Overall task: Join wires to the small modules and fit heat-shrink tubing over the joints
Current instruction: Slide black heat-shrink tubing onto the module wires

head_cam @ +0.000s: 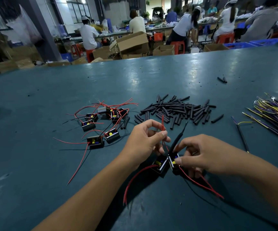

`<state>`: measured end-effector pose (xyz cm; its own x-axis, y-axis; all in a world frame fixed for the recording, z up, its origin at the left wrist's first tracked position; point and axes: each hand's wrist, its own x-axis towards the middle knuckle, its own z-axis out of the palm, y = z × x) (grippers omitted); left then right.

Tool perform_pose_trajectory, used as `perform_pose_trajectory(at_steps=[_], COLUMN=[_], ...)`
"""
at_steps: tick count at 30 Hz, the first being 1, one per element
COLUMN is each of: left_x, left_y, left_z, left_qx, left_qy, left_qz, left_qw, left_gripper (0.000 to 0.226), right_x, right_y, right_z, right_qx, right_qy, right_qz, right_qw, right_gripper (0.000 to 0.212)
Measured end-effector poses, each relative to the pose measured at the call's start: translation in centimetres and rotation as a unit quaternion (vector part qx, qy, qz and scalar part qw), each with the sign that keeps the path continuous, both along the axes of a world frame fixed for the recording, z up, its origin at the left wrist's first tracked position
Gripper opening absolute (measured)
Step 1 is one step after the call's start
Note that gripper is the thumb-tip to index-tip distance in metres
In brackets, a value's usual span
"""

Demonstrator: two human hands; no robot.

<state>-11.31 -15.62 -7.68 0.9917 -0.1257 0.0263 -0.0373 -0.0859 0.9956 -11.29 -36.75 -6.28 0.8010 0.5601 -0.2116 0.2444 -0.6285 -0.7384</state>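
A wide teal counter carries a cluster of small modules with red wires, a heap of black heat-shrink tubing and a bundle of yellow-purple wires. Near its front edge, the left hand pinches a red wire while the right hand grips a module with a black tube. Beyond, seated workers, cardboard boxes and red stools fill the workshop.
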Motion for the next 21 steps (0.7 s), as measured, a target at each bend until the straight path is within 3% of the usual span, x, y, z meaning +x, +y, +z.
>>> perform_pose_trajectory(at_steps=[3,7,10,12,14,16,19,21], left_x=[-0.2,-0.3,-0.2,-0.2,-0.3,-0.4,-0.5,-0.6], left_y=[0.0,0.1,0.1,0.2,0.3,0.3,0.3,0.2], left_z=[0.1,0.1,0.1,0.1,0.1,0.1,0.0,0.2], left_qx=[-0.002,0.015,0.023,0.028,0.031,0.033,0.032,0.031], left_qy=[-0.022,-0.045,-0.054,-0.061,-0.065,-0.069,-0.079,-0.085], left_qz=[0.001,0.001,0.000,0.000,0.000,-0.002,-0.001,-0.006], left_qw=[1.000,0.999,0.998,0.998,0.997,0.997,0.996,0.996], left_gripper=[0.011,0.009,0.009,0.010,0.011,0.012,0.010,0.008], right_x=[0.6,1.8,2.1,2.4,3.0,3.1,2.2,1.6], right_y=[-0.2,-0.3,-0.5,-0.6,-0.5,0.0,1.8,2.8], right_z=[-0.1,-0.2,0.3,1.4,3.1,4.6,5.1,4.8], right_qx=[0.105,0.291,0.305,0.311,0.276,0.182,0.018,-0.035], right_qy=[0.051,-0.111,-0.249,-0.269,-0.300,-0.363,-0.431,-0.470], right_qz=[-0.068,-0.266,-0.242,-0.206,-0.182,-0.132,-0.048,-0.037], right_qw=[0.991,0.912,0.887,0.888,0.895,0.904,0.901,0.881], right_gripper=[0.011,0.024,0.021,0.017,0.010,0.005,0.029,0.030])
